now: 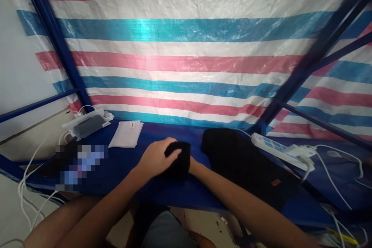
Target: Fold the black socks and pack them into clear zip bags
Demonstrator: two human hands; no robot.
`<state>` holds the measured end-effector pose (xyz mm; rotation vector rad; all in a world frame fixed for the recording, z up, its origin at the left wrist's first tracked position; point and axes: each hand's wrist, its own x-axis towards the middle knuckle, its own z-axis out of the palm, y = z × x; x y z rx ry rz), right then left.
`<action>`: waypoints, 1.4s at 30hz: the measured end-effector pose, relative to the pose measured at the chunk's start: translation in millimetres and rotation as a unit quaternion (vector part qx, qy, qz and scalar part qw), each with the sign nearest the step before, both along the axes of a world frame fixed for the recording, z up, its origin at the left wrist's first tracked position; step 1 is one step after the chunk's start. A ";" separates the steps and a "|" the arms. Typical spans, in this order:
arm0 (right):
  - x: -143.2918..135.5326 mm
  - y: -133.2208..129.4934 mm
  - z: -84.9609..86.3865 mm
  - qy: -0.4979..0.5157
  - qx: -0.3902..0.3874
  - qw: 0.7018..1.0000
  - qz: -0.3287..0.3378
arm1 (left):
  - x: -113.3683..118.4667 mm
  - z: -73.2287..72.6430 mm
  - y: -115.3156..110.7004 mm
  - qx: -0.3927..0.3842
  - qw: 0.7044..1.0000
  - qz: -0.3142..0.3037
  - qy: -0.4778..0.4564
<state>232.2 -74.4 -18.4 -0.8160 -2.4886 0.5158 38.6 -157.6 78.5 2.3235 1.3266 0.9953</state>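
A small piece of folded black cloth point(180, 162) is held up over the blue tabletop point(122, 166), in front of me. My left hand point(155, 157) is closed on it from the left, with the thumb lying across its front. From the right, my right hand point(194, 166) reaches to the same cloth. Only its wrist end shows; its fingers are hidden behind or inside the cloth. To the right of my hands lies a larger black garment point(241, 162) with a small orange label, spread flat on the tabletop.
White papers point(124, 134) lie at the back left. Nearer left is a device with a blurred screen point(84, 162), with white cables. A grey case point(88, 125) stands behind it. At right sits a white power strip point(273, 148) with plugs. Blue metal posts and striped sheeting point(186, 62) enclose the back.
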 end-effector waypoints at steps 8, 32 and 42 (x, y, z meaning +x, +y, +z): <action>18.6 36.7 9.3 0.159 -0.067 0.961 -0.217 | -20.1 -41.7 87.5 -0.103 0.981 0.119 0.116; 40.5 48.8 117.6 0.120 0.082 0.985 -0.093 | -24.8 2.4 93.0 0.154 0.985 0.057 0.055; 55.2 34.8 50.5 0.000 0.016 1.000 0.007 | -24.8 -72.5 89.1 0.103 0.982 -0.061 0.145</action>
